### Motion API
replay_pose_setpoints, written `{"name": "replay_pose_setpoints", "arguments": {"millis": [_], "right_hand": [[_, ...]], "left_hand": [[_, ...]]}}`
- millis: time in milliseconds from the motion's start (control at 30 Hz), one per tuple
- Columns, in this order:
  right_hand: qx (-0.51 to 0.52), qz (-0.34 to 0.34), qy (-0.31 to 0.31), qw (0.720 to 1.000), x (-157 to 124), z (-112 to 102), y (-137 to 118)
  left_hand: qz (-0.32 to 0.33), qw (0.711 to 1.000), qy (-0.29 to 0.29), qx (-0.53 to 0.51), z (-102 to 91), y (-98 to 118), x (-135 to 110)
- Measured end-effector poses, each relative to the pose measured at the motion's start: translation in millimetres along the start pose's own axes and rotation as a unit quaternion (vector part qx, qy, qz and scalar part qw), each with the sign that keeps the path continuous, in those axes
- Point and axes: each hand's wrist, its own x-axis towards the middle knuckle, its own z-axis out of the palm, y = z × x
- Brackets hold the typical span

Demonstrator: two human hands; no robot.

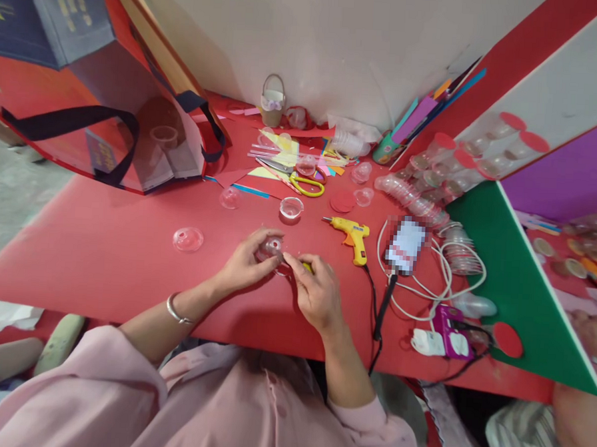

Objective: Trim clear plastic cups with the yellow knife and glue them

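Observation:
Near the table's front middle, my left hand (250,260) is closed around a clear plastic dome lid (272,246) with a hole in its top. My right hand (318,288) grips a small tool with a yellow handle (307,267); its tip meets the lid's right side, and its kind is mostly hidden by my fingers. Just beyond my hands sits a clear plastic cup (291,209). To the right lies a yellow glue gun (350,235). Another clear dome lid (187,239) rests on the left, with a further lid (230,197) behind it.
Yellow-handled scissors (308,184) lie among paper scraps and straws. A small basket (272,105) stands by the wall. Stacked cups (412,199), a phone (406,245), white cable and a purple power strip (450,333) occupy the right. A large bag (147,135) stands at left.

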Motion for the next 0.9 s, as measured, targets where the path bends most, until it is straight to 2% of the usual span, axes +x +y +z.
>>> {"name": "replay_pose_setpoints", "arguments": {"millis": [167,567,900], "right_hand": [[0.009,0.007,-0.003,1.000,-0.3,0.3,0.3],[-0.027,0.011,0.011,1.000,0.5,1.1,-0.9],[-0.004,0.012,0.016,1.000,-1.2,3.0,-0.4]], "left_hand": [[0.042,0.999,-0.024,-0.009,-3.5,0.5,-1.3],[0.043,0.998,0.027,0.041,3.7,-1.0,1.1],[0.026,0.999,0.035,0.030,6.5,-5.4,-0.3]]}}
